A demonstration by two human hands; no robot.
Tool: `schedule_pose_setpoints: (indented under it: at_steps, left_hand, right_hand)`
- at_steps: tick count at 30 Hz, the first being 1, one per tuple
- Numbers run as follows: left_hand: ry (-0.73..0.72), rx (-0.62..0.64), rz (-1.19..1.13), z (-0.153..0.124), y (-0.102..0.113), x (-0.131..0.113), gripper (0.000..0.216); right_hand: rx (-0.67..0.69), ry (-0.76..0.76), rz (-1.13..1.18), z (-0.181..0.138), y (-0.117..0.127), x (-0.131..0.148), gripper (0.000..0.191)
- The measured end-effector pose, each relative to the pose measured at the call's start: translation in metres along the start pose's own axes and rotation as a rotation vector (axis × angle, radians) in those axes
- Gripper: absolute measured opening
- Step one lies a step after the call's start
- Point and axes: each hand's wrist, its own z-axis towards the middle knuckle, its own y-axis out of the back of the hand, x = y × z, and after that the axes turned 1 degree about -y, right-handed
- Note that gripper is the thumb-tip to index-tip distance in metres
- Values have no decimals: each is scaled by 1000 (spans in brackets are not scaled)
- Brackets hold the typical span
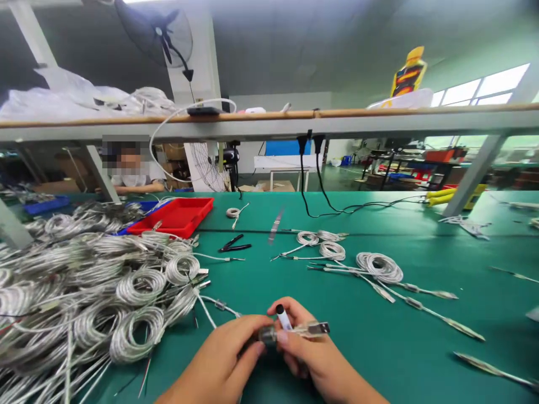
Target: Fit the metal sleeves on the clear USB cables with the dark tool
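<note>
Low in the middle of the head view, both hands meet over the green table (421, 342). My left hand (227, 350) is closed, pinching the ferrite end of a clear USB cable (314, 329). My right hand (309, 350) is closed too; it grips a white marker (283, 317) with a dark tip and steadies the cable's plug, which sticks out to the right. The cable's wire (219, 306) trails left toward a large heap of coiled silver cables (105, 292).
A red tray (177, 216) and black cutters (234, 244) lie beyond the heap. Several finished coils (370, 266) lie at centre right. A person sits at the far left behind the bench. A shelf (295, 120) spans overhead, with black cords hanging down.
</note>
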Motion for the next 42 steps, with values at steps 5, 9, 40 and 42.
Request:
schedule_pose_setpoints:
  at_steps: [5, 9, 40, 42]
  left_hand:
    - [44, 68, 242, 1, -3, 7, 18]
    - [-92, 39, 359, -2, -6, 13, 28]
    - [-287, -28, 240, -8, 1, -6, 29]
    - [-286, -24, 245, -8, 0, -5, 29]
  right_hand:
    - [-64, 4, 48, 2, -2, -2, 49]
    - [-106, 7, 86, 0, 1, -6, 46]
    - [-14, 132, -755, -26, -9, 21, 34]
    - [-35, 195, -805, -26, -9, 20, 38]
